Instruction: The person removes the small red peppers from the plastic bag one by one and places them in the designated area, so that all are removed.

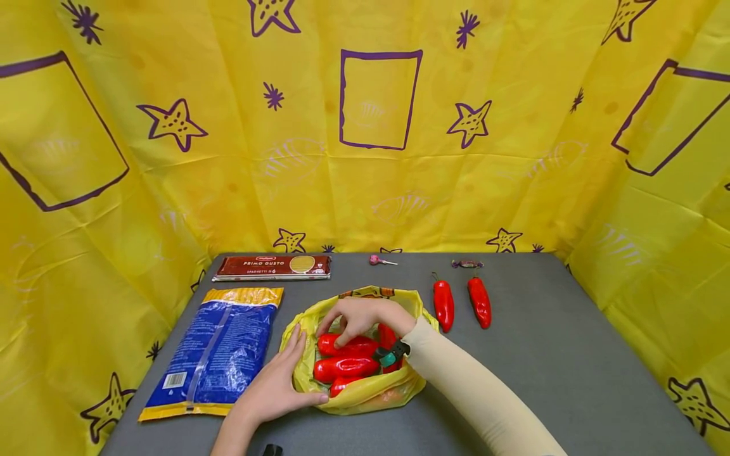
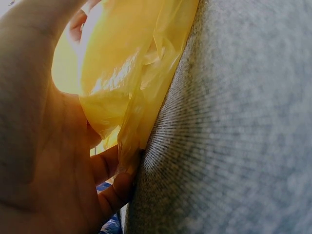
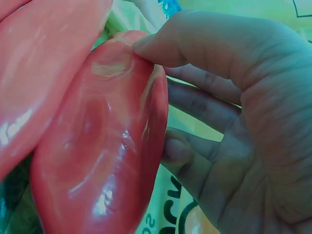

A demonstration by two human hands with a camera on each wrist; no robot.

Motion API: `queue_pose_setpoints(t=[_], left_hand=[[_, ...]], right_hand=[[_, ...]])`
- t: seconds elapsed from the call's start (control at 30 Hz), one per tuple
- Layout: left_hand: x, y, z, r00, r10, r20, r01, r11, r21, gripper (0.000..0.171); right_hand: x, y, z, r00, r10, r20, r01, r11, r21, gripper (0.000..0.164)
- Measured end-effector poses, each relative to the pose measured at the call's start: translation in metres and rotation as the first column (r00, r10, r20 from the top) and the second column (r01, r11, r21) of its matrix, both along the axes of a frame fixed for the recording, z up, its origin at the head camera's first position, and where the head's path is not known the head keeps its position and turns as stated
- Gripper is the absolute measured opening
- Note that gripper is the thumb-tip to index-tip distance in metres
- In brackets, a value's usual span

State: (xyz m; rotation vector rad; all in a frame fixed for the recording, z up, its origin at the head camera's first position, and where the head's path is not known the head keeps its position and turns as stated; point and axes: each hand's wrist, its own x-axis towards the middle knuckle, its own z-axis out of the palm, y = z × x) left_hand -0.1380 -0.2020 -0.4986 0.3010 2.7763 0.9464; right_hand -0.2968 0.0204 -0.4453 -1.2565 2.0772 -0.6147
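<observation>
A yellow plastic bag (image 1: 393, 396) lies with its mouth open on the grey table, several glossy red peppers inside. Reaching into it, my right hand (image 1: 360, 314) grips the rearmost of the lying peppers (image 1: 358, 347). The right wrist view shows the thumb on one side of this pepper (image 3: 102, 141) and fingers on the other. Another pepper (image 1: 345, 367) lies just in front. My left hand (image 1: 279, 383) rests against the bag's left side, fingers along the outside and thumb by the front rim. In the left wrist view its fingertips touch the yellow plastic (image 2: 114, 63).
Two red peppers (image 1: 443, 305) lie right of the bag, a wrapped candy (image 1: 467, 264) behind them. A lollipop (image 1: 375, 259) is at the back. On the left are a brown spaghetti pack (image 1: 274, 267) and a blue-and-yellow packet (image 1: 228, 348). Yellow curtains (image 1: 308, 190) surround the table.
</observation>
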Motion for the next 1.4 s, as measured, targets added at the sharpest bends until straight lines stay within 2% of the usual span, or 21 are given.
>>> queue_pose_setpoints(t=[0.27,0.5,0.77,0.87,1.07,1.4], left_hand=[[-0.001,0.000,-0.001,1.000,0.003,-0.006,-0.003,1.000,-0.007,0.136],[0.000,-0.001,-0.001,1.000,0.004,-0.011,-0.004,1.000,-0.013,0.136],[0.000,0.000,0.000,1.000,0.006,-0.005,-0.006,1.000,-0.011,0.137],[0.000,0.000,0.001,1.000,0.005,-0.007,-0.005,1.000,-0.012,0.137],[0.001,0.000,0.000,1.000,0.004,-0.015,-0.005,1.000,-0.014,0.137],[0.001,0.002,0.000,1.000,0.004,-0.009,-0.004,1.000,-0.015,0.137]], right_hand=[[0.000,0.011,0.012,1.000,0.012,0.026,-0.011,0.998,-0.059,0.039],[-0.003,0.027,0.017,1.000,0.000,-0.025,-0.003,0.996,-0.091,0.040],[0.004,0.048,0.029,0.998,-0.038,-0.045,0.029,0.983,-0.180,0.041],[0.007,0.058,0.034,0.998,-0.044,-0.055,0.030,0.972,-0.235,0.041],[0.012,0.080,0.036,0.988,-0.082,-0.128,0.033,0.938,-0.345,0.040],[0.033,0.120,0.036,0.959,-0.246,-0.141,0.147,0.855,-0.497,0.040]])
